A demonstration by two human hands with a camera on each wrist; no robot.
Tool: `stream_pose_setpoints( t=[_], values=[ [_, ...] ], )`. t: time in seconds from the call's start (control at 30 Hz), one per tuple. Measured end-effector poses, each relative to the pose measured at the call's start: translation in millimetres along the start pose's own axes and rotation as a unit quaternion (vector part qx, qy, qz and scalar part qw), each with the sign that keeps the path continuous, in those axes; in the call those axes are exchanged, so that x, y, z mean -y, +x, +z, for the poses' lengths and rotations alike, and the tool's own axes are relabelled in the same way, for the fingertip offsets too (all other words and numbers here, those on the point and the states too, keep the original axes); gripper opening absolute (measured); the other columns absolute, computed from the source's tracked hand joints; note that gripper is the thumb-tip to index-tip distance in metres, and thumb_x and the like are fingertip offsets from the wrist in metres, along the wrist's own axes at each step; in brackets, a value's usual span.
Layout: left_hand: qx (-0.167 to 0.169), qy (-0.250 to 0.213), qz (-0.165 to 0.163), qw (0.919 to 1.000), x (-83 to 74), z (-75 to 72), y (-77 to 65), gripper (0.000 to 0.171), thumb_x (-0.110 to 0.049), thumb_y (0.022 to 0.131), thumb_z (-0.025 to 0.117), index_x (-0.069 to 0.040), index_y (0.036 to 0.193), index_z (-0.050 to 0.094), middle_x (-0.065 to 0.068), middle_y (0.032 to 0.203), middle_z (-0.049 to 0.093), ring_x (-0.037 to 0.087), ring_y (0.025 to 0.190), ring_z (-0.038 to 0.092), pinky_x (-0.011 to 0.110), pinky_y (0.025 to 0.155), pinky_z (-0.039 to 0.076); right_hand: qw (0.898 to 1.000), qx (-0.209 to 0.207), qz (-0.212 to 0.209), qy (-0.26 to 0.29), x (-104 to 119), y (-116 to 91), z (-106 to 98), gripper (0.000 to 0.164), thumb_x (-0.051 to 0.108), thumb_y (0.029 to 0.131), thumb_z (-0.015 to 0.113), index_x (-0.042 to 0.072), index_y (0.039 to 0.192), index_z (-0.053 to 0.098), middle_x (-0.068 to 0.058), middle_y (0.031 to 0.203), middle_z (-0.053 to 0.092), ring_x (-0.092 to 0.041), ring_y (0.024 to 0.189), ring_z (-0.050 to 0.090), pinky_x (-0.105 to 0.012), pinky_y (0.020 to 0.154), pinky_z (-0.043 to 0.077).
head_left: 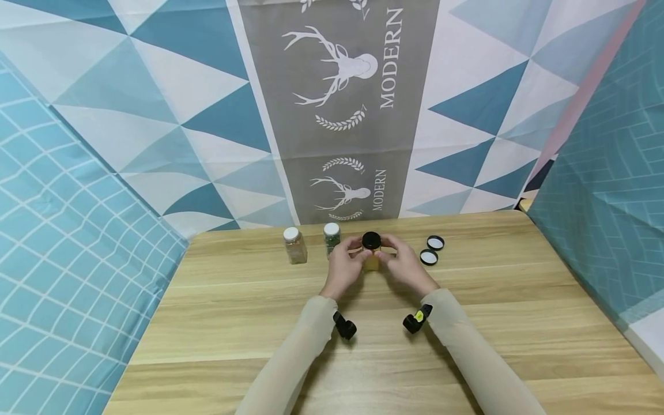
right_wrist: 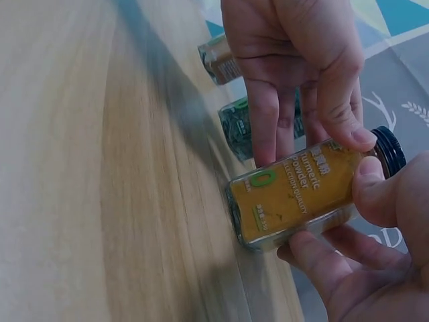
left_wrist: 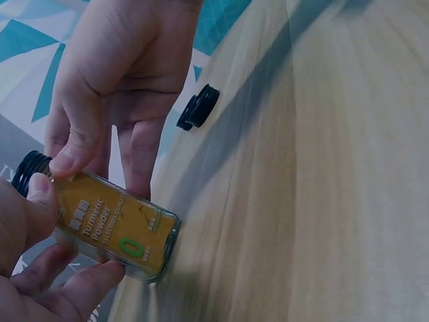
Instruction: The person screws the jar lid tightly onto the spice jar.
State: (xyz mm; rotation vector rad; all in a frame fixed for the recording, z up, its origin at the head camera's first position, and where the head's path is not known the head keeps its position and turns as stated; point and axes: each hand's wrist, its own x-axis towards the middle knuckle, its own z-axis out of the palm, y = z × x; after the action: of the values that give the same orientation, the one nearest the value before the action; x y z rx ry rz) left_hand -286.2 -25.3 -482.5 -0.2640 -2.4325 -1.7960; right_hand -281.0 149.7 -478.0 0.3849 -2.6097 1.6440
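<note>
Both hands hold a glass jar of turmeric powder (left_wrist: 110,225) between them, its black lid (head_left: 371,240) on top. My left hand (head_left: 344,266) grips the left side, thumb pressed near the neck. On the opposite side my right hand (head_left: 407,267) holds it the same way, and the two thumbs lie close together below the lid in the right wrist view. The jar's label (right_wrist: 305,184) faces me. Just left of my left hand stands a jar with green contents (head_left: 332,237), white on top and partly hidden behind the hand.
Farther left on the wooden table (head_left: 233,323) is a jar with brownish contents (head_left: 296,248), also white on top. Two black lids (head_left: 429,257) lie to the right of my right hand, white insides up. A patterned cloth (head_left: 342,138) hangs behind the table.
</note>
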Motion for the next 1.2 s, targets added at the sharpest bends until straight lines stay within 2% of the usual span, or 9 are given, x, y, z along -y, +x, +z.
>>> stream_pose_setpoints(
  t=[0.4,0.77,0.93,1.2],
  values=[
    [-0.009,0.011,0.001,0.9999,-0.8,7.5,12.3,0.043,-0.005,0.093,0.075,-0.002,0.134,0.064,0.016,0.13,0.07,0.028,0.122,0.067,0.023,0.096,0.059,1.0,0.002,0.006,-0.021,-6,12,-1,0.044,0.009,0.104,0.06,0.007,0.147,0.051,-0.022,0.148,0.055,-0.04,0.141,0.048,-0.055,0.115,0.046],
    [-0.019,0.074,0.005,0.997,-4.6,13.0,21.0,0.043,-0.011,0.096,0.073,-0.004,0.137,0.061,0.016,0.129,0.071,0.027,0.121,0.068,0.031,0.098,0.059,0.999,0.002,0.001,-0.033,-9,22,-3,0.045,0.009,0.106,0.055,0.004,0.15,0.047,-0.024,0.149,0.053,-0.041,0.142,0.047,-0.056,0.117,0.044],
    [-0.017,0.077,0.005,0.9969,-5.0,15.5,25.6,0.043,-0.011,0.097,0.072,-0.002,0.137,0.06,0.018,0.131,0.07,0.026,0.12,0.069,0.03,0.099,0.059,0.999,0.003,0.008,-0.035,-8,25,-5,0.045,0.009,0.106,0.054,0.004,0.15,0.045,-0.026,0.149,0.052,-0.043,0.142,0.047,-0.057,0.117,0.043],
    [-0.029,0.083,0.011,0.996,-2.6,17.3,30.2,0.043,-0.01,0.096,0.073,-0.002,0.136,0.061,0.017,0.129,0.071,0.027,0.122,0.068,0.031,0.1,0.059,0.999,-0.002,-0.01,-0.033,-9,31,-4,0.043,0.005,0.106,0.054,0.001,0.148,0.048,-0.028,0.147,0.053,-0.044,0.14,0.048,-0.057,0.115,0.045]
  ],
)
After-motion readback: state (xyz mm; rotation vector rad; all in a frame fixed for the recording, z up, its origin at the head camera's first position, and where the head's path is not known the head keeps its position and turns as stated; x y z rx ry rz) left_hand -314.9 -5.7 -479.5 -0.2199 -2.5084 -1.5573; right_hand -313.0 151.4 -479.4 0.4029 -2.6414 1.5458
